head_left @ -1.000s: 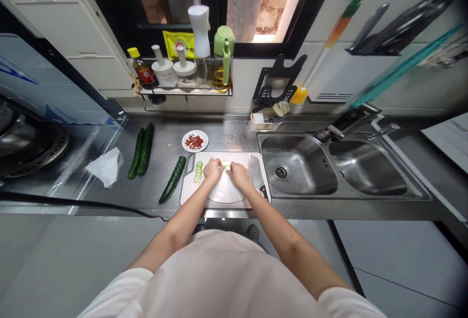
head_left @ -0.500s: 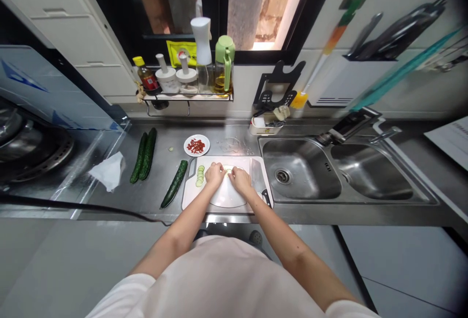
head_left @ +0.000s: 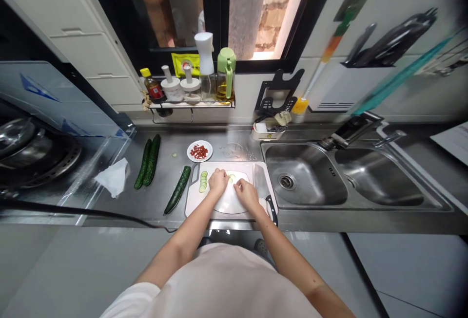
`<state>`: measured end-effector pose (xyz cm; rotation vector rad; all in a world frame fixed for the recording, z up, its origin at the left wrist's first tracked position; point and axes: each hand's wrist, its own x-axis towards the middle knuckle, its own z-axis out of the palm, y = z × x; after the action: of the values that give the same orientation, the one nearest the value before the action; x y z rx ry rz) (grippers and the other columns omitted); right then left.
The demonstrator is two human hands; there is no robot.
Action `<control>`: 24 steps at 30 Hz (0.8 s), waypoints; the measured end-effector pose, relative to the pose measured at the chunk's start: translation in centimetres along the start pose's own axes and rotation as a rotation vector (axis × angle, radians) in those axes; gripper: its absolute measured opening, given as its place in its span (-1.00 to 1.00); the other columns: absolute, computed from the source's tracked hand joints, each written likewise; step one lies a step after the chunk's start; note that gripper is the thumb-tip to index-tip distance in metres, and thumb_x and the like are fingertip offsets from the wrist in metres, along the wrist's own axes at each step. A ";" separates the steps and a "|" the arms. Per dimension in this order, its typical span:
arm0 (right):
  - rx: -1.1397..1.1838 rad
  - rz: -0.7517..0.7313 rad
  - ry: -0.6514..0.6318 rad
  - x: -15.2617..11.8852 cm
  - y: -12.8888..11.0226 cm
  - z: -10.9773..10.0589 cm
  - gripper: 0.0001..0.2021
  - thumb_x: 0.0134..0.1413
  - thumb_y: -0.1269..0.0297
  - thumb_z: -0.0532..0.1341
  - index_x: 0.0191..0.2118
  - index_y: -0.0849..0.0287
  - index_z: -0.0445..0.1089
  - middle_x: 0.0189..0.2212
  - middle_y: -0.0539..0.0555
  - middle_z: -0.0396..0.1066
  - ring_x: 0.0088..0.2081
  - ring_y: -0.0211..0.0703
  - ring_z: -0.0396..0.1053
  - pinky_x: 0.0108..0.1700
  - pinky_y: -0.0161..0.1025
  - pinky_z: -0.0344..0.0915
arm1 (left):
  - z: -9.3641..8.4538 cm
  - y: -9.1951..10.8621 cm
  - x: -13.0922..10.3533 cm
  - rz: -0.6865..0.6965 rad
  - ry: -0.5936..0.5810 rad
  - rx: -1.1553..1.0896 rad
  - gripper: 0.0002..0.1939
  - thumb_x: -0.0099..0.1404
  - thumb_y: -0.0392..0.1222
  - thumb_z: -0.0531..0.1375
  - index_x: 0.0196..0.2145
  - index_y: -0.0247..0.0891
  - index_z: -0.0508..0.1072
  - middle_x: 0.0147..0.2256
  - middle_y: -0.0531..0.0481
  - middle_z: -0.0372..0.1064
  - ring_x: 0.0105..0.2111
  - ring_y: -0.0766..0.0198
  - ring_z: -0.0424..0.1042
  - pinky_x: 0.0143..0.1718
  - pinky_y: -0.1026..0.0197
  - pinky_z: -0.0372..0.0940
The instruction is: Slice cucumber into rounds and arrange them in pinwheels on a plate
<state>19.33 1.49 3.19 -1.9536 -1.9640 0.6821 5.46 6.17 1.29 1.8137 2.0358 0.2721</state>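
Observation:
A white plate [head_left: 230, 205] lies on the cutting board [head_left: 193, 206], with pale cucumber slices [head_left: 232, 177] near its far edge. My left hand [head_left: 218, 182] rests over the plate's left side, fingers curled in and tips against the slices. Just to the right is my right hand [head_left: 247, 195], its thumb and fingers bent together in a pinch; anything between them is too small to make out. An overlapping row of cucumber slices [head_left: 203, 181] sits at the board's left. The knife [head_left: 261, 177] lies along the board's right side, its black handle toward me.
Left of the board lie a whole cucumber [head_left: 177, 190] and two more cucumbers [head_left: 147, 163]. A small plate of chopped red pieces [head_left: 199, 151] stands behind the board. The double sink [head_left: 307, 174] is to the right; a crumpled white cloth [head_left: 114, 177] lies at far left.
My right hand has drawn away from my left, toward the right and nearer to me, leaving slices visible on the plate between them. The whole view has shifted slightly.

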 end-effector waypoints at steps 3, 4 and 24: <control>0.034 0.004 0.013 -0.4 0.4 0.0 -0.82 0.23 0.21 0.10 -0.26 0.15 0.40 -0.46 0.01 0.40 -0.41 -0.22 0.28 -0.38 -0.34 -0.02 | 0.0 -0.1 -0.1 0.012 0.007 0.007 -0.77 0.34 -0.05 0.11 -0.25 -0.20 0.49 -0.14 -0.10 0.36 -0.18 0.19 0.40 -0.21 0.22 0.20; 0.043 0.007 0.017 -0.5 0.5 0.0 -0.82 0.22 0.21 0.10 -0.27 0.15 0.40 -0.48 0.00 0.39 -0.42 -0.22 0.27 -0.39 -0.34 -0.02 | -0.1 -0.1 -0.1 0.014 0.009 0.007 -0.77 0.34 -0.04 0.11 -0.25 -0.20 0.49 -0.14 -0.10 0.36 -0.19 0.19 0.40 -0.21 0.22 0.20; 0.054 0.011 0.026 -2.8 1.3 -0.1 -0.79 0.22 0.20 0.07 -0.29 0.15 0.40 -0.48 0.00 0.38 -0.40 -0.21 0.28 -0.38 -0.34 -0.01 | -3.7 -7.5 -5.6 -0.121 0.203 -0.281 -0.81 0.30 -0.09 0.12 -0.29 -0.20 0.48 -0.32 -0.02 0.44 -0.27 0.25 0.39 -0.25 0.29 0.17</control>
<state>20.59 -1.32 2.93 -1.9338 -1.9007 0.7015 -2.45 0.04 2.59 1.5394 2.1060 0.6945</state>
